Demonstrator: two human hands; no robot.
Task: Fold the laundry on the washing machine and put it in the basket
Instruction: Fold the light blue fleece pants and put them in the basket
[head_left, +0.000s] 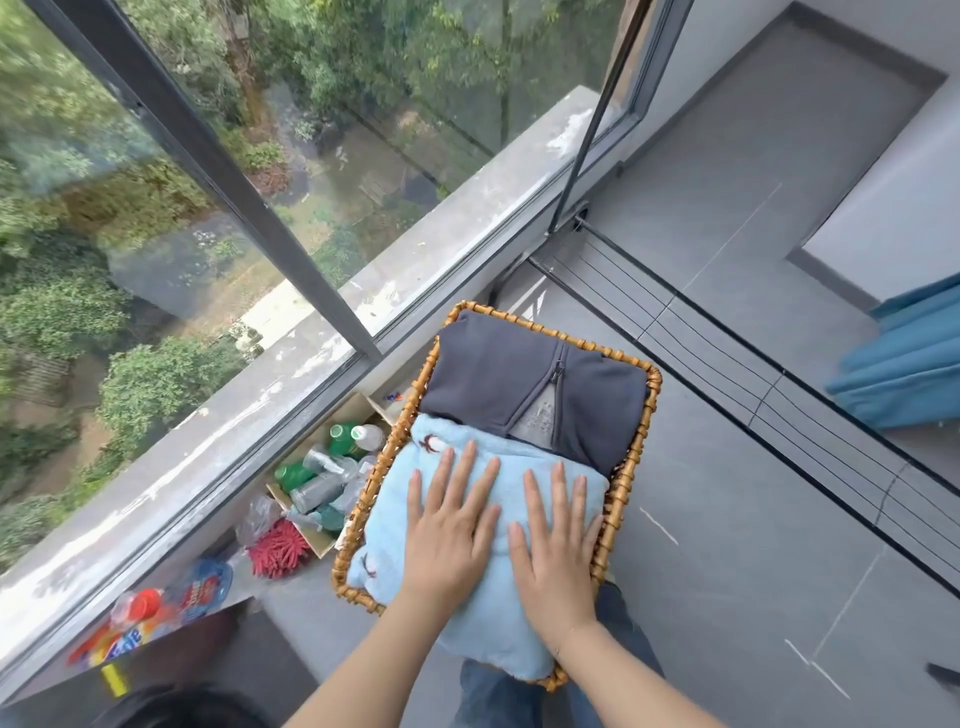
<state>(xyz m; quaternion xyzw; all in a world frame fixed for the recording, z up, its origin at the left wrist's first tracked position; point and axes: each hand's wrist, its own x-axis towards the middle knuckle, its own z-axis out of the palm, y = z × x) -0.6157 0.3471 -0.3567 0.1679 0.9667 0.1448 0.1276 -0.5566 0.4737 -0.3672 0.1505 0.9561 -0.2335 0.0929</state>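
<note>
A woven rattan basket (638, 448) stands on the grey floor near the window. Inside it, at the far end, lies a folded dark grey zip jacket (498, 379). Over the near end lies a folded light blue fleece cloth (498, 618) with small bird marks. My left hand (451, 525) and my right hand (556, 543) both press flat on the blue cloth, side by side, fingers straight and pointing away from me. A dark corner of the washing machine (208, 654) shows at the bottom left.
A cardboard box of plastic bottles (327, 483) and a red mop head (278, 548) sit between basket and window. Detergent packs (156, 613) lie by the machine. A black drying rack (727, 353) stretches right of the basket; blue fabric (904, 364) hangs at far right.
</note>
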